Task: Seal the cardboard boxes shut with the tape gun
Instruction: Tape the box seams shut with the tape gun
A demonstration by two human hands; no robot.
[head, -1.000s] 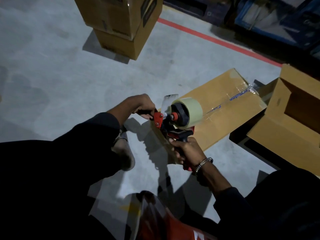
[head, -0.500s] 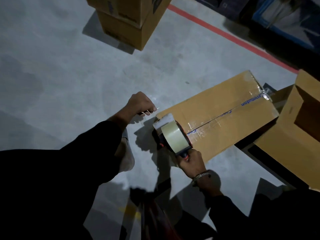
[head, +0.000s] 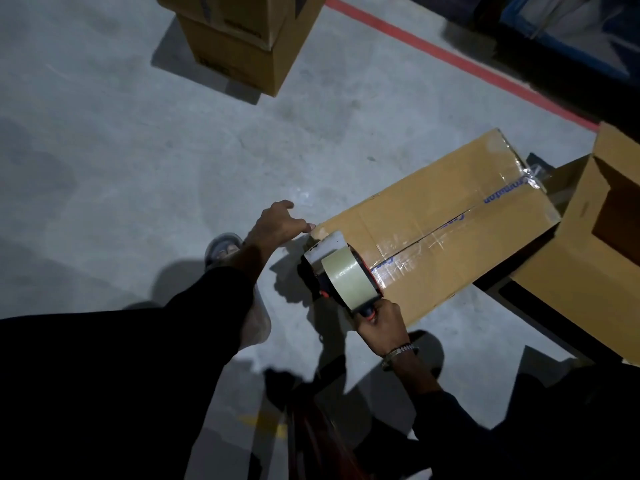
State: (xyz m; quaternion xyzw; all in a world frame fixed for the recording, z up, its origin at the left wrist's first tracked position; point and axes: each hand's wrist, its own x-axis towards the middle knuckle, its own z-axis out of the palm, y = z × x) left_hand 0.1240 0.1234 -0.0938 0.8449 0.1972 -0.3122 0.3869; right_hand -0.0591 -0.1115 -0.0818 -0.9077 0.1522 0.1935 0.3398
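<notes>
A long brown cardboard box (head: 446,216) lies on the concrete floor, its flaps closed and clear tape running along the centre seam. My right hand (head: 381,327) grips the handle of a red and black tape gun (head: 341,275) with a pale tape roll, held against the box's near end at the seam. My left hand (head: 277,225) is spread, its fingertips touching the box's near left corner.
An open cardboard box (head: 595,258) stands right of the taped one. Two stacked boxes (head: 242,39) sit at the top. A red floor line (head: 457,60) crosses the upper right, with dark blue racking beyond. My foot (head: 221,247) is below the left hand.
The tape gun came down from mid-air onto the box's near end. My left hand let go of the gun's front, opened and reached to the box corner.
</notes>
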